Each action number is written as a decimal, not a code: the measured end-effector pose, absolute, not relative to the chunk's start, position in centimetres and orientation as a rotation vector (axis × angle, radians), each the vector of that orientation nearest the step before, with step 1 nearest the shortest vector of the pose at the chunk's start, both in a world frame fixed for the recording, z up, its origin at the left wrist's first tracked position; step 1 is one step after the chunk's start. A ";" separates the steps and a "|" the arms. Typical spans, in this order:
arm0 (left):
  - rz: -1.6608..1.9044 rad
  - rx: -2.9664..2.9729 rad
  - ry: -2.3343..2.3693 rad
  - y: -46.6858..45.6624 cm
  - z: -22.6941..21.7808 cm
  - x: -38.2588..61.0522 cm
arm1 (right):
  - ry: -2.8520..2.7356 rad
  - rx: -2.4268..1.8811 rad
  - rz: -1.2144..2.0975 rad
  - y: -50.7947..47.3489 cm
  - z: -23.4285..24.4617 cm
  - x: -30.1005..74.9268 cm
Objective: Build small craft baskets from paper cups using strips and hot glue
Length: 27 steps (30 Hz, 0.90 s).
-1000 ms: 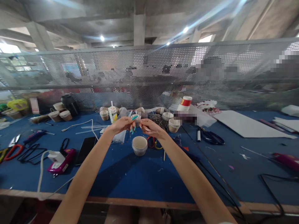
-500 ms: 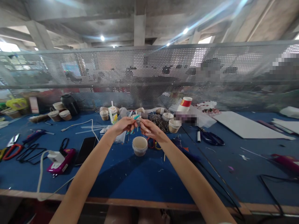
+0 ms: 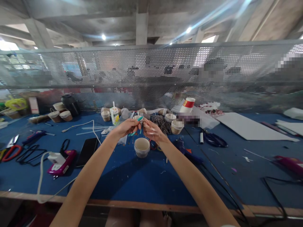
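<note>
My left hand (image 3: 129,127) is closed in a pinch above the desk, near the middle of the view. Slim teal pieces (image 3: 140,119) show at its fingertips; I cannot tell whether they are long nails or something held. Facing it, my right hand (image 3: 152,130) is also pinched, its fingertips meeting those of the left. Whatever lies between them is too small and covered to name. Just below both hands a small pale cup (image 3: 142,148) stands upright on the blue desktop (image 3: 142,183). Behind the right hand lies a tangle of grey-brown cord (image 3: 161,124).
Small cups (image 3: 177,126), a drink carton with a straw (image 3: 115,115) and a red-and-white paper cup (image 3: 187,105) stand at the back. Leftward are a phone (image 3: 86,152), a purple power strip (image 3: 62,164) and red-handled scissors (image 3: 12,153). A blue glue gun (image 3: 187,152) lies right.
The fingers of both hands have shifted slightly, and the teal tip at the top has tilted and moved a little right. The pale cup has stayed in place.
</note>
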<state>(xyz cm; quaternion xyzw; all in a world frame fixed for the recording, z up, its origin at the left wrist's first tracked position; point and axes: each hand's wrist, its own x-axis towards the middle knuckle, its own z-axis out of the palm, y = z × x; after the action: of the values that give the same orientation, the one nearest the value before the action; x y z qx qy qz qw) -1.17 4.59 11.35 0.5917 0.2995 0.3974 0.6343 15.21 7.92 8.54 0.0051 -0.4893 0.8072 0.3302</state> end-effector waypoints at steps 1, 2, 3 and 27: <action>0.917 1.341 0.689 4.6 11.4 -1.2 | -1.275 0.025 2.121 7.9 8.6 15.4; 0.921 1.327 0.693 4.6 11.4 -1.3 | -1.262 0.043 2.133 7.9 8.8 15.5; 0.921 1.310 0.692 4.5 11.4 -1.4 | -1.244 0.058 2.146 7.8 8.9 15.7; 0.975 1.266 0.577 4.6 11.3 -1.1 | -1.339 -0.045 2.241 7.7 10.9 16.5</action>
<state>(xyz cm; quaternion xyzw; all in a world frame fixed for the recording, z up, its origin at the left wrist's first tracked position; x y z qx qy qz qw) -1.09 4.60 11.35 0.5596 0.2550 0.4311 0.6603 16.49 7.71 10.85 -0.0167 -0.4949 0.8283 0.2621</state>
